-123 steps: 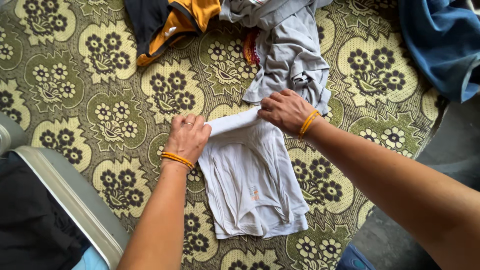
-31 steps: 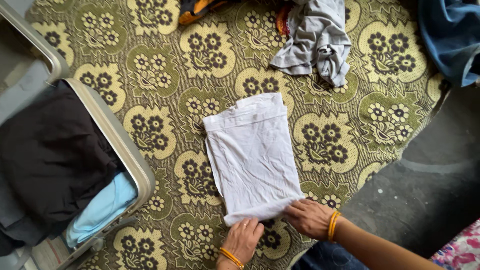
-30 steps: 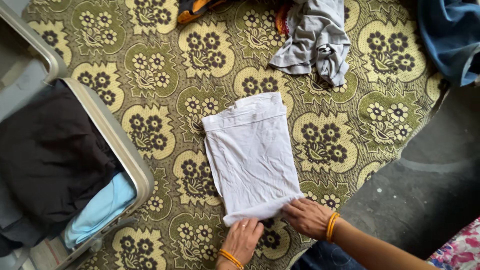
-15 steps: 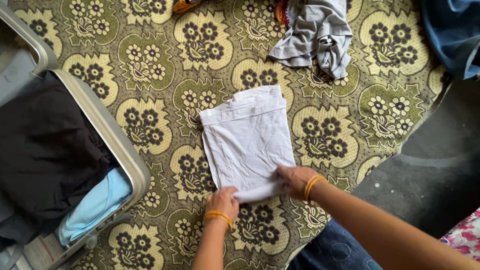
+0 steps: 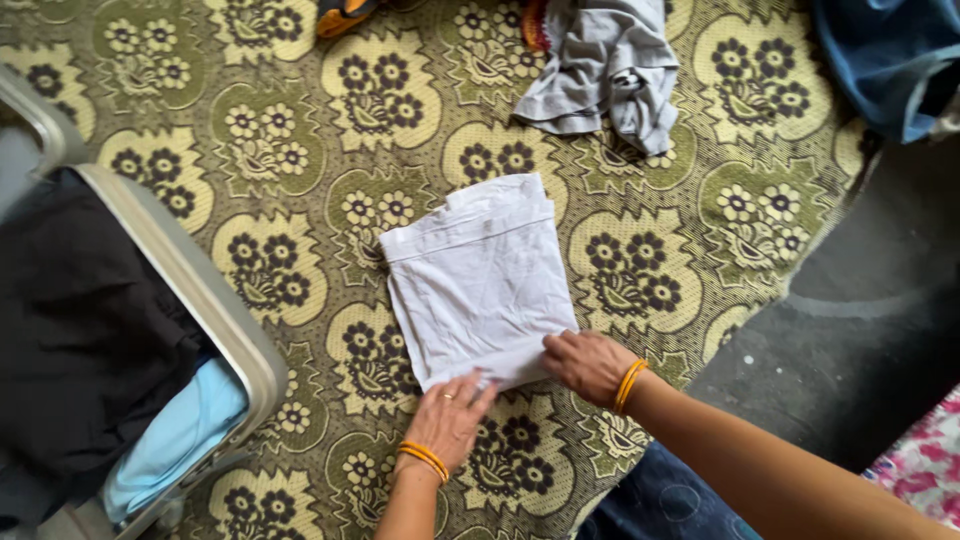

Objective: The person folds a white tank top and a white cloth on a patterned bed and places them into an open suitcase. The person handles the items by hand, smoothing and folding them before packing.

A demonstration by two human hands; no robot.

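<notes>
Head view: left hand [image 5: 447, 420] and right hand [image 5: 585, 363] lie flat, fingers released, pressing the folded white garment [image 5: 477, 280] (near edge) onto the patterned mat [image 5: 300, 150].

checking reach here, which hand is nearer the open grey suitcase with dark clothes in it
Left. The left hand lies at the near edge of the folded white cloth, on the side of the open grey suitcase; the right hand is farther away.

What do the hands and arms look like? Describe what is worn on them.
Both forearms are bare, with no sleeves. The left hand has a thin ring on one finger and orange bangles at the wrist. The right hand has matching orange bangles at its wrist.
</notes>
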